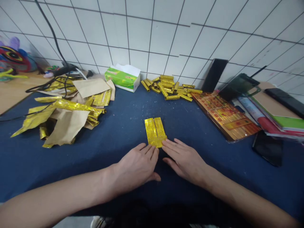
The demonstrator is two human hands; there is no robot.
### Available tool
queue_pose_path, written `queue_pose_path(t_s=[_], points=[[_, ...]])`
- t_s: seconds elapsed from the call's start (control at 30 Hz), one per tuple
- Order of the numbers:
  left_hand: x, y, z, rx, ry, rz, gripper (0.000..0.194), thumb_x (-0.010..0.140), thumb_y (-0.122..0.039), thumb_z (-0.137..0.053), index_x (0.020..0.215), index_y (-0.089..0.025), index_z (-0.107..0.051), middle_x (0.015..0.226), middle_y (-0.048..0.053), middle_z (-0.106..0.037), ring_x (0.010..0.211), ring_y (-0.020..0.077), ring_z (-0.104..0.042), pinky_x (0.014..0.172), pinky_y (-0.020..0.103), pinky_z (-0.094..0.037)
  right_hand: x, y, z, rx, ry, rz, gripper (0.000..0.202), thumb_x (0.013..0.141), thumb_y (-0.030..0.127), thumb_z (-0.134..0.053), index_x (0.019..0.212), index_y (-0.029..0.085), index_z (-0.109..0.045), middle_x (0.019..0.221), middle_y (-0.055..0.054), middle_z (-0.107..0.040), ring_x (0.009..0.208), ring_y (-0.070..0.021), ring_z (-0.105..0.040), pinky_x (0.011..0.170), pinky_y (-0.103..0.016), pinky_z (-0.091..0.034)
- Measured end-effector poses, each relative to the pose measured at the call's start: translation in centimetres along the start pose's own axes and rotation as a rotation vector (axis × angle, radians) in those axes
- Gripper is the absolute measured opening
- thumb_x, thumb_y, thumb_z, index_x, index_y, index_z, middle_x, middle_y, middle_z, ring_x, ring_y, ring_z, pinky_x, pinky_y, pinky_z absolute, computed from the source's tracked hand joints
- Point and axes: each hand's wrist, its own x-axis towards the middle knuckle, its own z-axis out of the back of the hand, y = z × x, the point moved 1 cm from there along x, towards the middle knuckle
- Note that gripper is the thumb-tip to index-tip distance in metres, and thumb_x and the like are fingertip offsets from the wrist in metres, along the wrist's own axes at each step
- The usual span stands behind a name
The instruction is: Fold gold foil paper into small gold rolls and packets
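A folded piece of gold foil paper (155, 131) lies flat on the dark blue tabletop (123, 126). Two side flaps meet along its middle, and a strip is folded across its near end. My left hand (140, 163) rests palm down with fingers stretched, its fingertips on the near left edge of the foil. My right hand (185, 160) is also flat, its fingertips touching the near right corner, thumb apart. Further back, by the wall, sits a pile of small rolled gold foil tubes (167, 87).
To the left are crumpled gold and brown paper sheets (68, 123) with a black cable (53, 31) over them. A green tissue pack (123, 77) stands at the wall. On the right are an orange-gold packet (228, 118), a black phone (268, 148) and stacked notebooks (280, 107).
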Motion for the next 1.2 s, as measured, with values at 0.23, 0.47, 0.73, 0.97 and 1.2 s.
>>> queue_pose_path(t_s=[0.23, 0.47, 0.73, 0.97, 1.2], points=[[0.1, 0.6, -0.3, -0.006, -0.051, 0.011, 0.064, 0.079, -0.058, -0.044, 0.116, -0.006, -0.049, 0.104, 0.013, -0.062, 0.096, 0.0232, -0.058, 0.09, 0.037, -0.039, -0.1, 1.1, 0.1, -0.132, 0.02, -0.031, 0.037, 0.086, 0.033, -0.045, 0.111, 0.01, -0.058, 0.116, -0.013, -0.061, 0.107, -0.0267, -0.054, 0.1, -0.051, -0.03], [0.1, 1.2, -0.1, 0.065, -0.029, 0.013, 0.039, 0.083, -0.044, -0.047, 0.1, -0.011, -0.06, 0.093, 0.008, -0.065, 0.096, 0.0247, -0.057, 0.1, 0.046, -0.026, -0.5, 3.5, 0.6, 0.062, 0.105, 0.142, 0.047, 0.085, 0.047, -0.041, 0.117, 0.015, -0.054, 0.118, -0.012, -0.059, 0.113, -0.0257, -0.049, 0.105, -0.049, -0.021], [-0.6, 2.5, -0.8, 0.023, 0.058, 0.059, 0.086, 0.072, -0.074, -0.03, 0.126, -0.009, -0.046, 0.132, 0.02, -0.043, 0.125, 0.0339, -0.034, 0.103, 0.053, -0.015, 0.3, 4.1, 1.4, 0.397, 0.237, 0.193, 0.059, 0.079, 0.057, -0.044, 0.115, 0.01, -0.054, 0.132, -0.02, -0.043, 0.128, -0.0268, -0.033, 0.105, -0.043, -0.023], [-0.6, 3.0, -1.2, -0.011, 0.14, 0.03, 0.097, 0.064, -0.079, -0.034, 0.134, -0.012, -0.034, 0.143, 0.018, -0.025, 0.131, 0.0342, -0.023, 0.103, 0.056, -0.012, 1.1, 1.5, 3.1, 0.466, 0.2, 0.156, 0.039, 0.088, 0.039, -0.04, 0.117, 0.015, -0.053, 0.126, -0.012, -0.053, 0.124, -0.0177, -0.04, 0.107, -0.04, -0.021], [-0.5, 3.2, -0.9, 0.024, 0.086, 0.022, 0.095, 0.065, -0.077, -0.038, 0.134, -0.012, -0.035, 0.142, 0.016, -0.03, 0.132, 0.032, -0.023, 0.104, 0.054, -0.012, 2.2, -1.4, 0.9, 0.142, 0.292, 0.021, 0.053, 0.089, 0.048, -0.032, 0.133, 0.019, -0.036, 0.142, -0.008, -0.033, 0.133, -0.0276, -0.022, 0.104, -0.059, -0.016]])
